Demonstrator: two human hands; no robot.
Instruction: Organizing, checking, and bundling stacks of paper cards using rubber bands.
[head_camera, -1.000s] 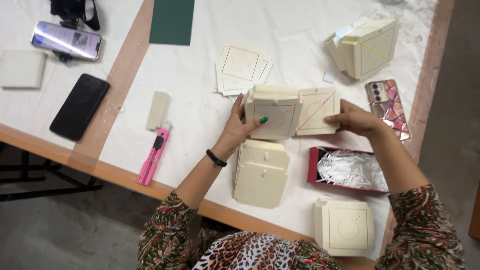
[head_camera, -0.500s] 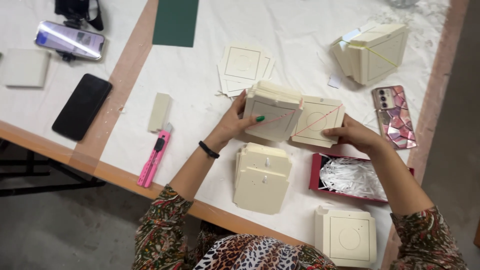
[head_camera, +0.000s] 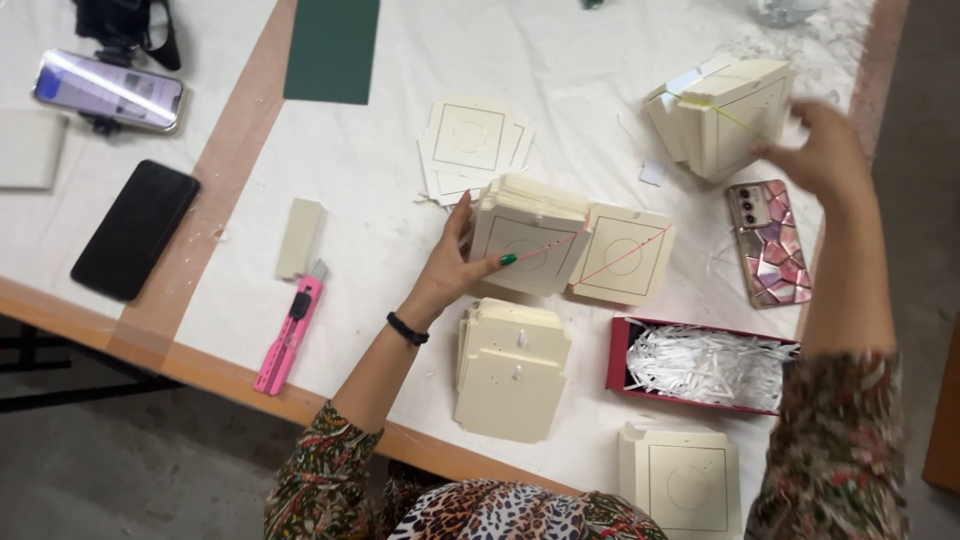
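A stack of cream cards (head_camera: 528, 240) is gripped at its edge by the left hand (head_camera: 450, 268), just above the red box (head_camera: 700, 365), while a rubber-banded bundle (head_camera: 725, 115) farther up is approached by the blurred, spread right hand (head_camera: 820, 150), other stacks lying unbanded.

So there's a thick stack of cream cards (head_camera: 528, 240) sitting mid-table, each printed with a square outline and a circle inside — a thin red elastic runs diagonally across the top card and stretches over to a single matching card (head_camera: 625, 255) lying flat just beside it on the right. Farther back on the right is a second bundle of cream cards (head_camera: 725, 115), tipped up on its edge and tilted, with a yellow band wrapped around it.
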